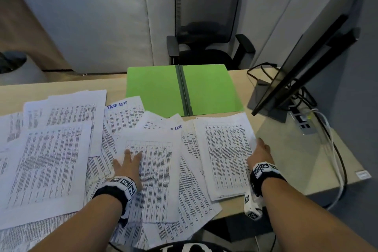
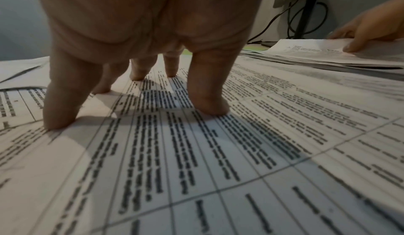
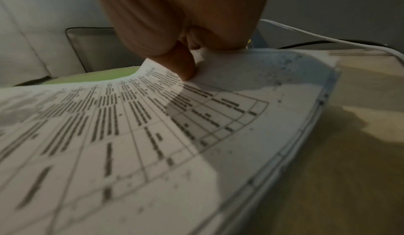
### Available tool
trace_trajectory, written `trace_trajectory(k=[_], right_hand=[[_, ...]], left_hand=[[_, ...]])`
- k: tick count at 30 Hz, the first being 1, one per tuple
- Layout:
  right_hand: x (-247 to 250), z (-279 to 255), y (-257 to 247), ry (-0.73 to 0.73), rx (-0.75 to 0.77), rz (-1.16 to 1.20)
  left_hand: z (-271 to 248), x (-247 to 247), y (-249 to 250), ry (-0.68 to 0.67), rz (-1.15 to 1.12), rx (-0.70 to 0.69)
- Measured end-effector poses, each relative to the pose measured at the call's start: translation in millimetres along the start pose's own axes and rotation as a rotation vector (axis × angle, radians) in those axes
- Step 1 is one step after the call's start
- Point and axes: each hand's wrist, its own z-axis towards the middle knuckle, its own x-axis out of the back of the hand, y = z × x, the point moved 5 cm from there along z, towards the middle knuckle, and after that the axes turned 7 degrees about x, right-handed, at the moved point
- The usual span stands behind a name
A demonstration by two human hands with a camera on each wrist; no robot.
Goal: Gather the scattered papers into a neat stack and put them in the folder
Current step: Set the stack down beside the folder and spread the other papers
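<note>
Several printed sheets (image 1: 51, 149) lie scattered and overlapping across the left and middle of the desk. A green folder (image 1: 155, 90) lies open and flat at the far middle. My left hand (image 1: 127, 162) presses spread fingers (image 2: 207, 104) onto a middle sheet (image 2: 218, 152). My right hand (image 1: 259, 150) pinches the right edge of a small stack of sheets (image 1: 227, 153) near the desk's right side, thumb on top (image 3: 186, 66); the stack's edge (image 3: 262, 100) is lifted a little. In the left wrist view the right hand (image 2: 371, 26) holds that stack (image 2: 328, 52).
A monitor (image 1: 296, 63) on a stand sits at the right rear with cables (image 1: 331, 143) and a power strip beside it. An office chair (image 1: 206, 22) stands behind the desk. The desk's front edge (image 1: 235, 208) runs close to my body.
</note>
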Motion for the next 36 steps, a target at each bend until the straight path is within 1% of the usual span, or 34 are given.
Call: trace_trajectory(k=[3,4,5,8,9,11,13,17,22,23,25,26,27,29,31,33,36], right_hand=[[-0.5,-7.3,-22.3,0.077,0.049,-0.220],[-5.7,-10.5,-35.0,0.081,0.101,-0.258],[-13.8,-16.0,-51.0,0.057,0.176,-0.253],[-49.0,-38.6,-101.7,-0.090,0.461,-0.213],[-59.3,-46.8,-115.4,-0.146,0.529,-0.233],[-75.2,-55.6,-129.4,-0.232,0.585,-0.311],[-80.5,-53.1,-129.4,-0.245,0.569,-0.353],[-75.1,-36.4,-113.9,-0.230,0.492,-0.357],[-67.6,-26.0,-107.1,-0.205,0.496,-0.379],[-66.7,-27.6,-108.8,-0.189,0.508,-0.378],[-66.0,-33.9,-118.4,-0.109,0.580,-0.364],[-67.9,-39.1,-125.8,-0.089,0.618,-0.333],[-71.6,-45.5,-133.1,-0.101,0.633,-0.285],[-83.4,-56.1,-144.2,-0.183,0.584,-0.209],[-93.6,-62.2,-148.4,-0.244,0.477,-0.231],[-97.4,-65.2,-151.9,-0.259,0.388,-0.278],[-96.7,-64.6,-158.6,-0.265,0.324,-0.273]], left_hand=[[3.6,-1.8,-1.7,0.010,0.005,0.005],[4.8,-2.4,-2.5,0.012,0.011,0.006],[5.8,-3.5,-2.8,0.013,0.016,0.005],[7.6,-5.0,-3.7,0.016,0.003,-0.006],[7.8,-5.2,-4.1,0.017,-0.006,-0.008],[8.6,-5.7,-4.8,0.023,-0.017,-0.012],[9.1,-6.3,-4.9,0.030,-0.028,-0.020],[7.2,-6.3,-6.0,0.028,-0.025,-0.013],[5.3,-4.1,-6.1,0.026,-0.024,-0.010],[4.8,-3.4,-5.8,0.023,-0.025,-0.011],[2.9,-1.1,-6.5,0.026,-0.032,-0.013],[1.4,1.2,-8.0,0.038,-0.037,-0.011],[-0.6,3.8,-10.9,0.057,-0.044,-0.004],[-4.4,10.4,-20.3,0.110,-0.071,0.024],[-8.6,14.8,-32.2,0.142,-0.089,0.062],[-12.1,14.6,-43.8,0.145,-0.104,0.087],[-16.8,12.9,-53.9,0.162,-0.097,0.070]])
